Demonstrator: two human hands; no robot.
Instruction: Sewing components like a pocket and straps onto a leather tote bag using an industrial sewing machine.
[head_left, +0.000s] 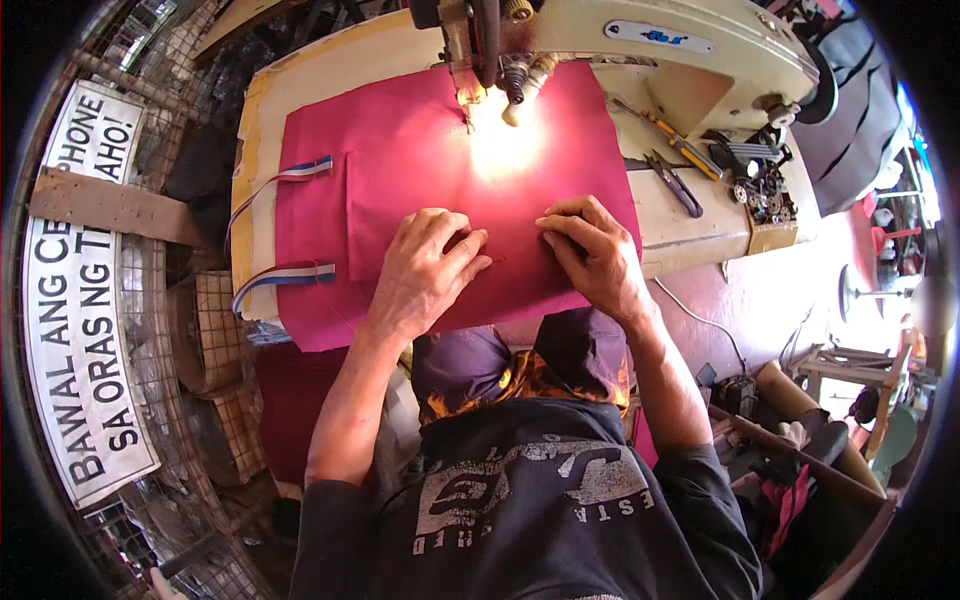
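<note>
A small tan box at the table's right end held a heap of bobbins and small metal parts, some spilling above its rim. On the floor at the lower right, a wooden bin held dark things and a bunched pink cloth, too jumbled to tell apart.

The red cloth lay flat across the table, its far part beneath the sewing machine, its near edge hanging toward the lap. The left hand was half curled, fingertips on the cloth near that edge; the right hand rested likewise, well apart from it. Whether either pinched the fabric could not be told. Two striped straps stuck out from the cloth's left side.

Glare washed out the cloth beside the needle, and the machine's head hid some of the far edge. Snips and a yellow-handled screwdriver lay right of the cloth.

A plate on the machine bore blue lettering. A board crossed a white sign with black capitals, covering some; the shirt carried pale block print.
</note>
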